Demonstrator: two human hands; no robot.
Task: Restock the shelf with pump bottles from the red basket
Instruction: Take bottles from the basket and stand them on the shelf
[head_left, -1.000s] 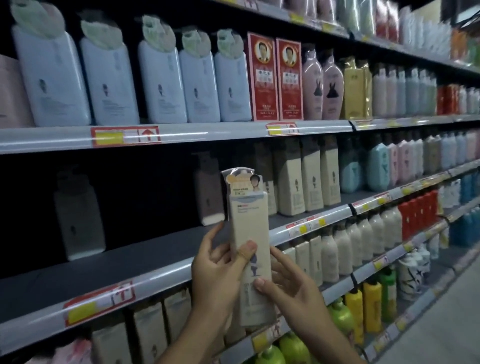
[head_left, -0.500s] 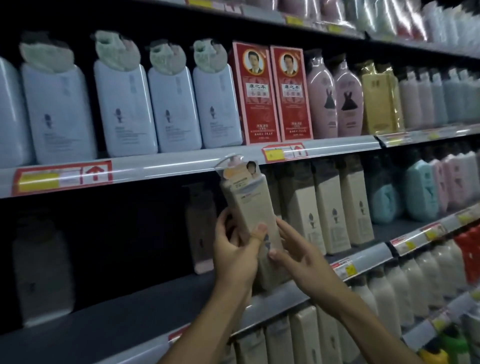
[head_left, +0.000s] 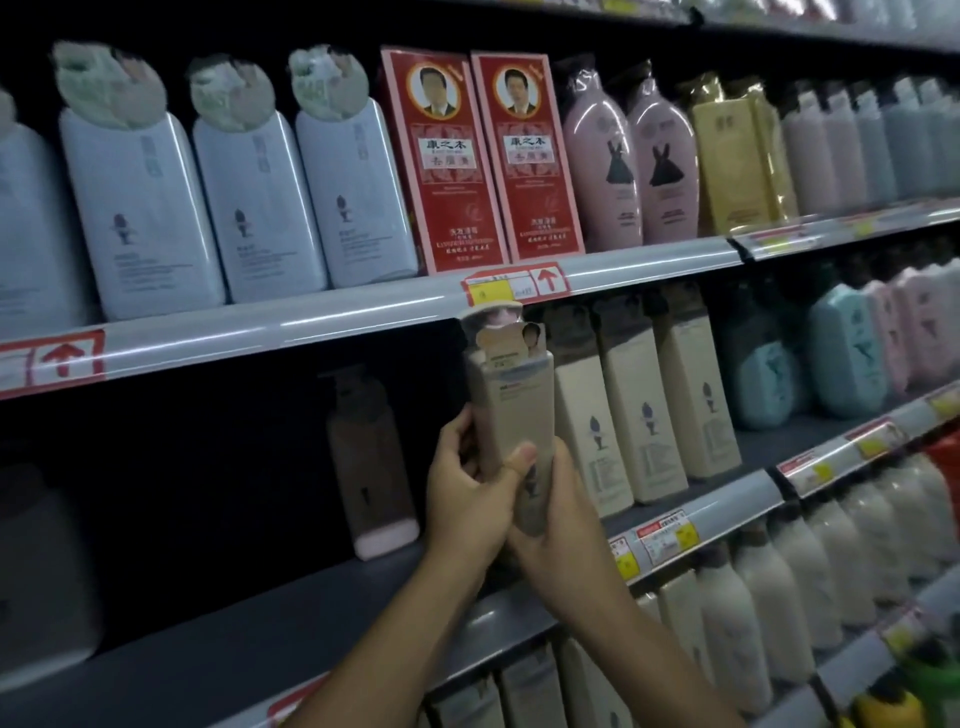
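Two hands, left hand (head_left: 467, 499) and right hand (head_left: 563, 525), grip one beige pump bottle (head_left: 511, 410).

upper shelf: two red boxes (head_left: 480, 156) | pink bottles (head_left: 631, 156) beside them | gold packs (head_left: 737, 156) further right

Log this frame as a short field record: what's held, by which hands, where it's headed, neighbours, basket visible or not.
held item: beige pump bottle, upright
left hand: grips bottle's lower left side
right hand: wraps bottle's base from the right
position: at the middle shelf front, not yet set down
neighbours: matching beige bottles to the right; dark gap to the left
red basket: not in view
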